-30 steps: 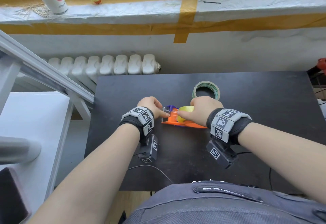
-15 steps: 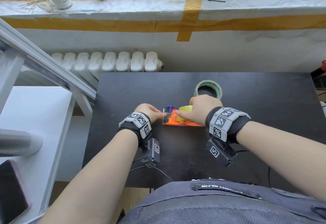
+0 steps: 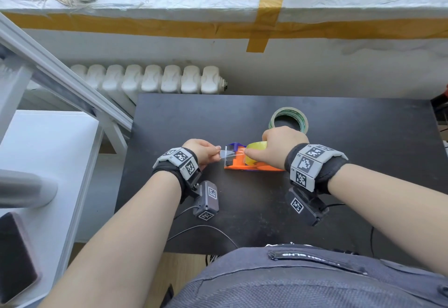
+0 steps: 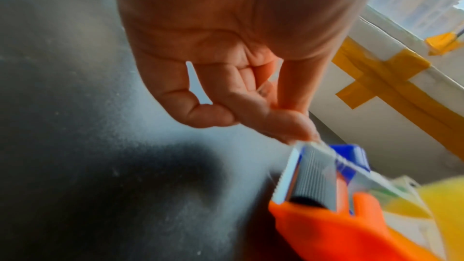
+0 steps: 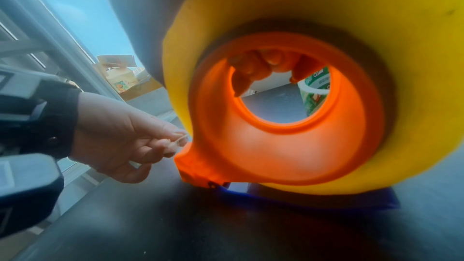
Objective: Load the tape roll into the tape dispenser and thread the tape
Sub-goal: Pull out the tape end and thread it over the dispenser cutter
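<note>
An orange and blue tape dispenser (image 3: 242, 164) lies on the black table (image 3: 351, 198) with a yellow tape roll (image 3: 257, 146) seated on its hub (image 5: 288, 126). My right hand (image 3: 271, 149) grips the roll and dispenser from above. My left hand (image 3: 206, 152) pinches the clear tape end (image 3: 228, 160) between thumb and fingers, stretched leftward over the grey roller (image 4: 316, 182) and the toothed blade (image 4: 286, 178). The pinch on the tape end (image 5: 182, 139) also shows in the right wrist view, just left of the dispenser's nose.
A second, green-printed tape roll (image 3: 288, 120) lies flat just behind my right hand. A white frame and shelf (image 3: 60, 138) stand left of the table, a radiator (image 3: 150, 80) behind it. A dark phone (image 3: 14, 254) lies on the shelf. Cables (image 3: 206, 230) trail near the front edge.
My left hand has drawn back to the left, pulling a short length of clear tape out past the blade. The right hand stays on the roll.
</note>
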A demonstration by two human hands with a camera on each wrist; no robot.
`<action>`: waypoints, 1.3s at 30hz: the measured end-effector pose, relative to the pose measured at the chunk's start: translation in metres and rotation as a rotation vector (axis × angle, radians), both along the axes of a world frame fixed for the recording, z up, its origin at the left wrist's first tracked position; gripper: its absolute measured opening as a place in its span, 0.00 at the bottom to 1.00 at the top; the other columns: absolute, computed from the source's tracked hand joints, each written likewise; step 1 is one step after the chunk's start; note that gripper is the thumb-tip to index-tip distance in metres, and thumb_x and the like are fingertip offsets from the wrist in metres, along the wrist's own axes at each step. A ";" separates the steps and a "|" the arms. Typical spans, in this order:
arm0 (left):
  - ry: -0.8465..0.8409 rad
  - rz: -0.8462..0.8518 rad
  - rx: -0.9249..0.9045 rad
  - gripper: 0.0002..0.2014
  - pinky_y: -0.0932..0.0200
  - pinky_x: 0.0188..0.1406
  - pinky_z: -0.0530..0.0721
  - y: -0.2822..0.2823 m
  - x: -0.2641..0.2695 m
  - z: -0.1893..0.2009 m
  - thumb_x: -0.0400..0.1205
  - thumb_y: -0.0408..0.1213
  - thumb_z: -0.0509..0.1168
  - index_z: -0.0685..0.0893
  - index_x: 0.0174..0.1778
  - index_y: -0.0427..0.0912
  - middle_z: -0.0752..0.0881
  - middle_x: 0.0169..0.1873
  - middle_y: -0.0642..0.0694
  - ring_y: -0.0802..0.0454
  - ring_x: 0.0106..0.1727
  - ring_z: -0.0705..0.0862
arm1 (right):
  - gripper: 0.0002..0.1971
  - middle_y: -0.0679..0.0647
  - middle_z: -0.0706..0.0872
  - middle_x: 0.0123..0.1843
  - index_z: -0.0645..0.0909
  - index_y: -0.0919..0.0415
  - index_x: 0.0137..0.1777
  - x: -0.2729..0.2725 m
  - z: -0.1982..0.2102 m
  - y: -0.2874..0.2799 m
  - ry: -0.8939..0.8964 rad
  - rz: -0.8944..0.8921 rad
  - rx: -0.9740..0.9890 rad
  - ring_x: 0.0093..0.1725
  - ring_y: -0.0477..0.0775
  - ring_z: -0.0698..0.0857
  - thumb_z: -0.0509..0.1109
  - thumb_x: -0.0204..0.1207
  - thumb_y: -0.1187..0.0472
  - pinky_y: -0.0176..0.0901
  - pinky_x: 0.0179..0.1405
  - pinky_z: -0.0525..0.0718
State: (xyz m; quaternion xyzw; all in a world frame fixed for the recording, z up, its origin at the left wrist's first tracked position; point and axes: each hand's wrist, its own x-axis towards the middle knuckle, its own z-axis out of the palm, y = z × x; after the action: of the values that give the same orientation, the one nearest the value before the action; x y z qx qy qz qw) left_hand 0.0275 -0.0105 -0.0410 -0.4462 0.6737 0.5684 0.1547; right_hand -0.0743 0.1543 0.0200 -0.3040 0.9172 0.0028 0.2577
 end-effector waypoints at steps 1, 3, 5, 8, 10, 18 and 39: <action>0.007 0.001 0.014 0.13 0.79 0.07 0.61 -0.002 0.001 0.004 0.81 0.36 0.66 0.79 0.29 0.41 0.76 0.05 0.54 0.64 0.04 0.67 | 0.25 0.52 0.80 0.42 0.78 0.56 0.41 0.000 0.000 -0.001 0.002 0.003 -0.001 0.44 0.58 0.80 0.61 0.70 0.31 0.43 0.40 0.75; -0.012 -0.012 0.015 0.14 0.78 0.07 0.62 -0.004 0.001 0.011 0.81 0.39 0.67 0.80 0.29 0.40 0.76 0.05 0.55 0.63 0.04 0.68 | 0.26 0.52 0.80 0.41 0.79 0.56 0.41 0.000 0.000 -0.001 0.000 0.001 -0.009 0.45 0.58 0.80 0.61 0.70 0.31 0.43 0.40 0.75; -0.068 -0.079 -0.034 0.16 0.75 0.08 0.63 -0.008 0.002 0.015 0.79 0.47 0.67 0.82 0.30 0.40 0.79 0.07 0.55 0.62 0.05 0.67 | 0.27 0.52 0.81 0.41 0.81 0.57 0.42 -0.002 0.001 -0.001 -0.007 -0.014 -0.022 0.45 0.58 0.81 0.61 0.69 0.30 0.43 0.41 0.76; -0.108 -0.053 0.047 0.18 0.72 0.11 0.64 -0.011 0.005 0.012 0.78 0.52 0.66 0.83 0.35 0.39 0.81 0.09 0.55 0.62 0.06 0.65 | 0.30 0.52 0.81 0.41 0.83 0.58 0.45 -0.002 0.001 0.002 -0.015 -0.020 -0.030 0.46 0.57 0.81 0.60 0.69 0.29 0.44 0.42 0.78; -0.116 0.084 0.182 0.16 0.71 0.19 0.69 -0.009 0.007 0.011 0.77 0.54 0.67 0.83 0.36 0.43 0.83 0.13 0.56 0.64 0.07 0.68 | 0.31 0.53 0.81 0.40 0.83 0.58 0.44 -0.002 0.001 0.003 -0.014 -0.014 -0.035 0.47 0.58 0.82 0.60 0.69 0.28 0.44 0.42 0.78; -0.133 0.268 0.424 0.34 0.54 0.51 0.85 -0.014 0.013 0.005 0.68 0.75 0.57 0.90 0.33 0.46 0.86 0.40 0.51 0.56 0.43 0.84 | 0.28 0.53 0.80 0.41 0.80 0.57 0.41 0.000 0.000 -0.001 0.012 0.011 -0.017 0.47 0.58 0.82 0.60 0.69 0.30 0.42 0.41 0.76; 0.178 -0.080 -0.127 0.13 0.54 0.46 0.89 0.017 0.005 0.008 0.70 0.29 0.75 0.84 0.27 0.52 0.84 0.29 0.49 0.49 0.35 0.83 | 0.27 0.52 0.79 0.40 0.79 0.56 0.41 0.003 -0.001 -0.007 0.050 0.057 0.003 0.48 0.57 0.82 0.60 0.69 0.29 0.43 0.40 0.76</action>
State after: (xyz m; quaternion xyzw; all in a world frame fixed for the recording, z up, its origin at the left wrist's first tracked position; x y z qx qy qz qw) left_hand 0.0321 0.0067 -0.0334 -0.3756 0.7367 0.5553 0.0883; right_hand -0.0708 0.1470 0.0187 -0.3295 0.9143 0.0194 0.2349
